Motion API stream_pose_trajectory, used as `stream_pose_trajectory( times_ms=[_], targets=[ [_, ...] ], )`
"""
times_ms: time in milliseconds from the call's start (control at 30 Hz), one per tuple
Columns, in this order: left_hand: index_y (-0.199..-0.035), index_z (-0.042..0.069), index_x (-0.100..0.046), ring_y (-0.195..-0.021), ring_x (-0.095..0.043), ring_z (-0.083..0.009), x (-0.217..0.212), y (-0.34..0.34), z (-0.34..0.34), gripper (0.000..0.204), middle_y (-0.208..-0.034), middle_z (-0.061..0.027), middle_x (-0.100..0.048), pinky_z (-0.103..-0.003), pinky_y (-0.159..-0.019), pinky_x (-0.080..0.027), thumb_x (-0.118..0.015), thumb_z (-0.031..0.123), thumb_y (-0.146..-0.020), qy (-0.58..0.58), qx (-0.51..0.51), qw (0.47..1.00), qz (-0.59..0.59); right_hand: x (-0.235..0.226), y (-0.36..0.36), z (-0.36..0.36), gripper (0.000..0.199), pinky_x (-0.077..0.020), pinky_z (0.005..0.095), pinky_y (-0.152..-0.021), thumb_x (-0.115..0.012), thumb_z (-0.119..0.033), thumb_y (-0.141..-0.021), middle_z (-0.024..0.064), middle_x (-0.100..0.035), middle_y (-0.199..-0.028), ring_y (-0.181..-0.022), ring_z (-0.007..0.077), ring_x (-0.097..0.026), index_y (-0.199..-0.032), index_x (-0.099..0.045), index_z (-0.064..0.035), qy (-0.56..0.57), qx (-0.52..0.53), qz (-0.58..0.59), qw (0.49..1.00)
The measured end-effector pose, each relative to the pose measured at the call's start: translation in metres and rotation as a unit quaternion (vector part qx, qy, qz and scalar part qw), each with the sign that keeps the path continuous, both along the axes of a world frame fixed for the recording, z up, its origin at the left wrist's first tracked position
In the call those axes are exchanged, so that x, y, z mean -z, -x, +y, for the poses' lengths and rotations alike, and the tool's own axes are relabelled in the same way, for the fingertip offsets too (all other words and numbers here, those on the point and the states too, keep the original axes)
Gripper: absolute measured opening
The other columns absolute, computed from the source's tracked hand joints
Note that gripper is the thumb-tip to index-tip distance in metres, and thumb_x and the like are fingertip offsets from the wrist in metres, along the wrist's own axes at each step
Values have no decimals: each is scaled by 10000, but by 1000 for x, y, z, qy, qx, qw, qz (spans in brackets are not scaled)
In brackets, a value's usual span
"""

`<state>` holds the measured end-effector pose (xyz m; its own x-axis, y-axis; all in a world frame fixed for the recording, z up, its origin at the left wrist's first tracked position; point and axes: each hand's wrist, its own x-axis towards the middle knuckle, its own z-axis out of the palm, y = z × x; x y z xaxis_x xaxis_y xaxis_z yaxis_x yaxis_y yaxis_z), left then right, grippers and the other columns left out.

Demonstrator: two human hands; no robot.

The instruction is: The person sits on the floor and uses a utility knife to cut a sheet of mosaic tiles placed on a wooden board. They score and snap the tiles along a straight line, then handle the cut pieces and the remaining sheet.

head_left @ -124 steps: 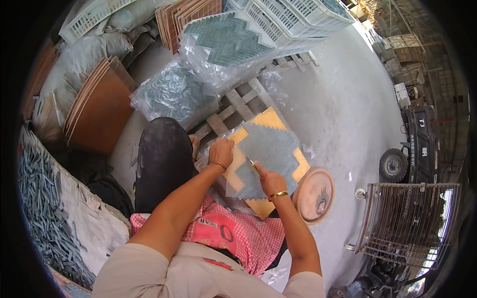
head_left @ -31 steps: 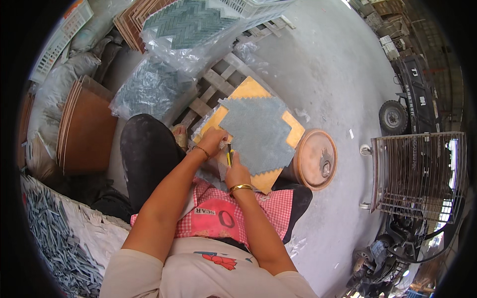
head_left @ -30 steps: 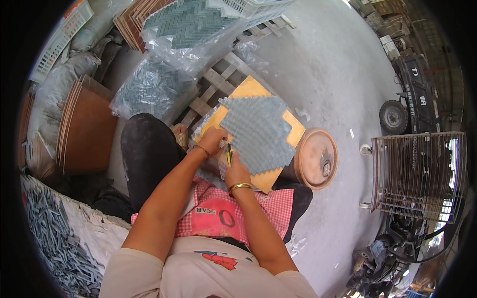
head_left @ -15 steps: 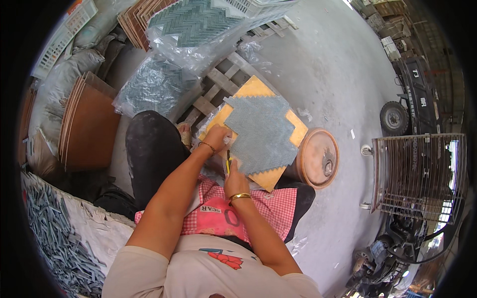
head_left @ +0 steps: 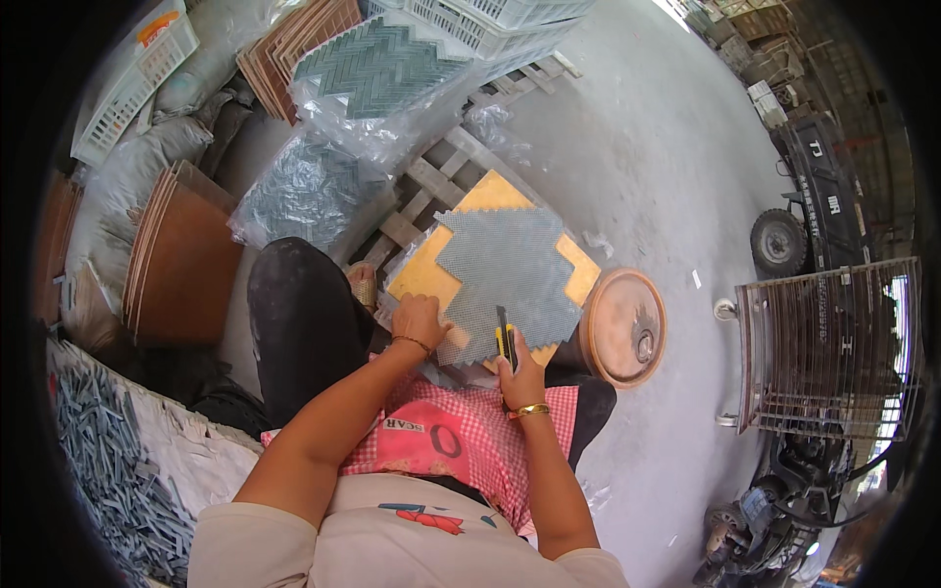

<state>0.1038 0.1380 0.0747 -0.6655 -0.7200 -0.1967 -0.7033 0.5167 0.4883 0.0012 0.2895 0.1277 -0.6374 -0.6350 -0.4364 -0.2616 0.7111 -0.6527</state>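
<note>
Your right hand was clamped on a yellow-and-black utility knife, its blade pointing away from you over the grey mesh sheet, which lay just beyond that hand on a yellow board. Your left hand was beside the mesh sheet's left edge; whether its fingers gripped anything could not be told. The step in hand seemed to be trimming loose mesh. The next cut probably called for a flat sheet and left fingers outside the blade's path.

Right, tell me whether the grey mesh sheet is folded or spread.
Spread: the grey mesh sheet lies flat across the yellow board, its jagged outline in view and no fold showing.
</note>
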Motion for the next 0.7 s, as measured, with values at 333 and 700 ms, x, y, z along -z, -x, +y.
stream_pose_trajectory(
  times_ms=[333,700],
  targets=[
    [-807,55,-527,-774,-564,-325,32,20,14,229,-812,-145,-571,-415,-683,-441,-619,209,-665,-14,-71,996,-46,63,162,-73,458,-431,440,-610,-523,-144,-769,214,-565,-801,-725,363,-547,-1181,-345,-51,87,-83,325,938],
    [-748,62,-573,-791,-548,-302,37,43,-57,159,-779,-126,-572,-383,-685,-433,-622,154,-629,48,-3,999,0,81,175,-16,386,-418,437,-681,-519,-111,-764,252,-533,-912,-823,390,-522,-1105,-367,-12,2,-32,292,956]
  ],
)
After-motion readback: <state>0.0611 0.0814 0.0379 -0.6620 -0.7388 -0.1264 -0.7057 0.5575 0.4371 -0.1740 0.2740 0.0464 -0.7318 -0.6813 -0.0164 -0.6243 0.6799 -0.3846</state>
